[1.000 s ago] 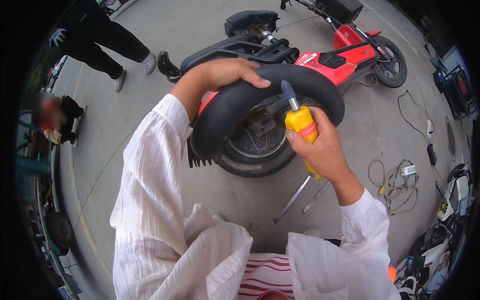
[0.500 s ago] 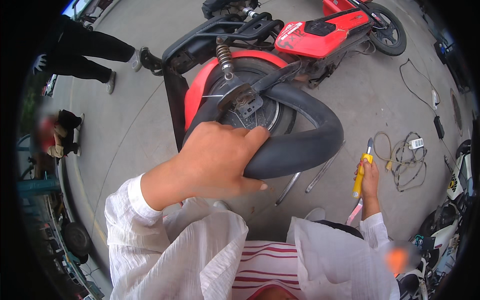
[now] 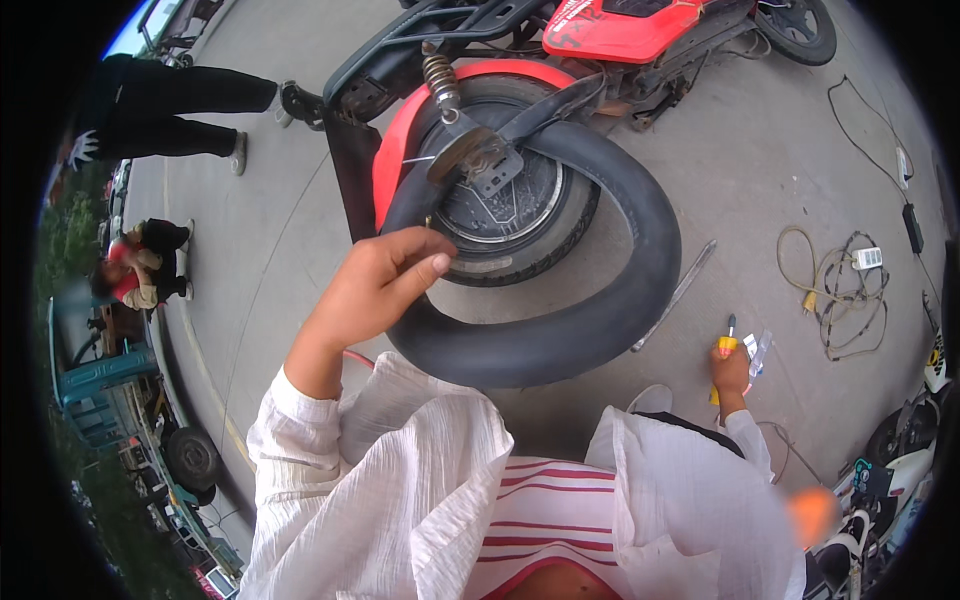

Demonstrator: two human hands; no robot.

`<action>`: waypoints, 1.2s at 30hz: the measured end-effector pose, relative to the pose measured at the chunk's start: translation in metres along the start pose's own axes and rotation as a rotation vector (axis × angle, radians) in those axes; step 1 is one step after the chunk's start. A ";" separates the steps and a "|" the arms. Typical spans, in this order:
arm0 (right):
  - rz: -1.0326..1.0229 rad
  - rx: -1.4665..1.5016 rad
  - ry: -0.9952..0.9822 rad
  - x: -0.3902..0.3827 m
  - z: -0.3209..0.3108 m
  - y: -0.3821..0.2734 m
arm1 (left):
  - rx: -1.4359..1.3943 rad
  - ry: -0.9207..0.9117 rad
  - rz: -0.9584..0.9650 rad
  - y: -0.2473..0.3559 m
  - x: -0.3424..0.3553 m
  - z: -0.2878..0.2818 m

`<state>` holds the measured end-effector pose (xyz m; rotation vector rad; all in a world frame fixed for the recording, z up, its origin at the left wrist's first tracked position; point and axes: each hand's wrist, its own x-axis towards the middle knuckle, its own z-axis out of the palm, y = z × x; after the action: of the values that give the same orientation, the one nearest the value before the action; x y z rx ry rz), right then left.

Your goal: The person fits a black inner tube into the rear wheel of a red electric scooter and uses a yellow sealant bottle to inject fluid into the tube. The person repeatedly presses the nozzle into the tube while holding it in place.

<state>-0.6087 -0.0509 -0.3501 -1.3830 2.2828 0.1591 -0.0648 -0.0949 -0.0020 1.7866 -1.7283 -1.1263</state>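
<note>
A thick black inner tube [image 3: 655,250] loops from the rear wheel [image 3: 500,215] of a red motorbike lying in front of me, passing around the metal arm at its hub. My left hand [image 3: 365,290] is over the tube's left side, fingers loosely bent and a gap between thumb and forefinger. Just above the forefinger stands a small brass-coloured valve stem [image 3: 429,222]. Low at the right, my right hand [image 3: 731,372] is closed around a yellow-handled tool [image 3: 727,343] with a short shaft and a dark tip pointing up; its exact kind I cannot make out.
A metal bar [image 3: 678,292] lies on the concrete right of the tube. Farther right are a coiled cable [image 3: 835,295] and a white power strip [image 3: 867,259]. A clear packet [image 3: 762,352] is beside my right hand. At left, one person stands [image 3: 185,95] and another sits [image 3: 150,260].
My left hand has come off the tube's near stretch and shifted left, toward the valve stem. The tube's near end sits lower in view. My right hand still holds the yellow-handled tool.
</note>
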 end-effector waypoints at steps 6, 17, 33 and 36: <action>-0.101 -0.134 -0.044 0.024 -0.009 -0.001 | 0.306 0.236 -0.099 -0.098 0.013 -0.026; -0.436 0.889 -0.334 -0.045 -0.168 -0.207 | 0.565 0.218 0.142 -0.115 0.052 0.018; -0.562 1.022 -0.324 -0.055 -0.109 -0.211 | 0.571 0.211 0.124 -0.147 0.039 0.030; -0.533 1.047 -0.341 -0.052 -0.113 -0.210 | 0.557 0.206 0.159 -0.141 0.045 0.030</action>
<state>-0.4440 -0.1486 -0.1986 -1.1587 1.2725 -0.7885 -0.0037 -0.1100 -0.1395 1.9328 -2.1430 -0.3931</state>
